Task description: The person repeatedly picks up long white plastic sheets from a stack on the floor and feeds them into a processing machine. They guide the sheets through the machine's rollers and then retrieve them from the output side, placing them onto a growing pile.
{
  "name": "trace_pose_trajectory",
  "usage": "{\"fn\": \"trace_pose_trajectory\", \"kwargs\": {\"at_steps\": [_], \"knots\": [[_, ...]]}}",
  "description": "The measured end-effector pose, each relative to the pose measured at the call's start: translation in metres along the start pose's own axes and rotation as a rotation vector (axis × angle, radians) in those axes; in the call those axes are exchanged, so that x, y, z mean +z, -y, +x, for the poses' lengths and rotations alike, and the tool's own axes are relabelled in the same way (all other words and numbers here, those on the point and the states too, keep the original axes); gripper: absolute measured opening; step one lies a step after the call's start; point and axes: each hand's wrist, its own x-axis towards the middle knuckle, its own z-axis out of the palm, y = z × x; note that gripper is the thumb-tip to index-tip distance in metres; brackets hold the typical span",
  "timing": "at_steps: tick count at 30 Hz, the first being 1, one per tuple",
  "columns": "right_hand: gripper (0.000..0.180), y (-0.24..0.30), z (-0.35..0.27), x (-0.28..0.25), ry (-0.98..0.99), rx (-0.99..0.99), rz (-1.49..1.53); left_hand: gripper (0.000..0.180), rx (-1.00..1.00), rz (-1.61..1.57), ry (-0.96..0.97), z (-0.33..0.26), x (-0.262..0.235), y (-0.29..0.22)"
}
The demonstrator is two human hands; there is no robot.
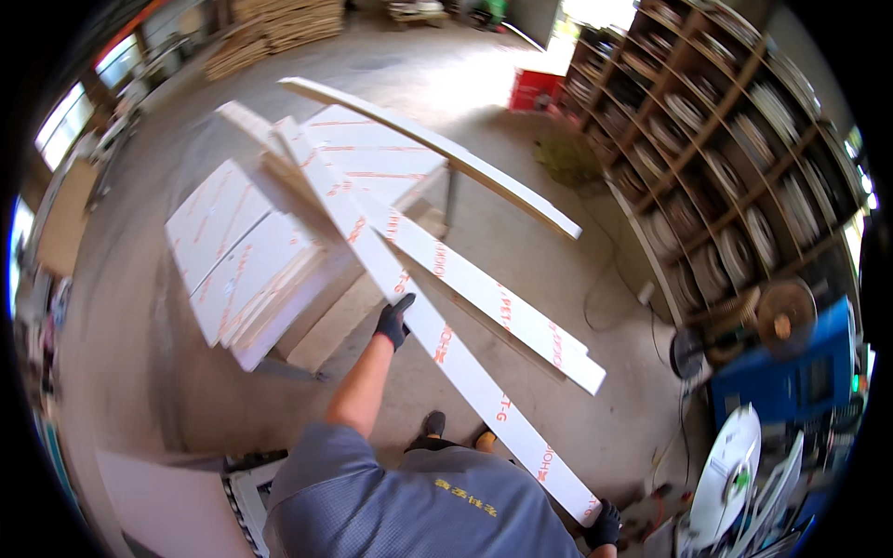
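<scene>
A long, narrow white board (484, 386) with orange-red print on its film runs slantwise in front of me. My left hand (394, 322), in a dark glove, grips it by its near edge around the middle, thumb on top. At the lower right end, my gloved right hand (605, 524) is closed on the same board; its fingers are partly hidden. Just beyond lies another white strip (502, 307) with matching print, on a lower strip. Farther off, one more long strip (437, 144) sticks out over the stack. The held board's far end reaches over these pieces.
Stacked white panels (237, 251) stand at the left on a support. Wooden shelving (707, 139) full of edging rolls lines the right side. A blue machine (791, 372) and a white disc (726, 474) stand lower right. Cables (609, 316) trail over the floor; timber (279, 28) is piled far back.
</scene>
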Motion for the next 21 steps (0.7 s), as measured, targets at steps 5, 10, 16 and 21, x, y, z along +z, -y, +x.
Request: {"fn": "trace_pose_trajectory", "kwargs": {"at_steps": [5,10,16,21], "knots": [[0.084,0.054,-0.084,-0.019,-0.063,0.092,0.071,0.044,-0.141,0.015,0.145,-0.102,0.097,0.056],[0.048,0.181,-0.048,-0.138,-0.266,0.216,0.439,0.03,-0.461,0.067,0.589,-0.223,0.173,0.089],[0.054,0.172,-0.12,-0.169,-0.514,0.623,0.358,0.063,-0.613,-0.023,1.004,-0.287,0.255,0.104],[0.052,0.159,-0.309,-0.097,-0.56,0.91,0.313,0.068,-0.488,0.014,0.854,-0.25,0.33,0.102]]}}
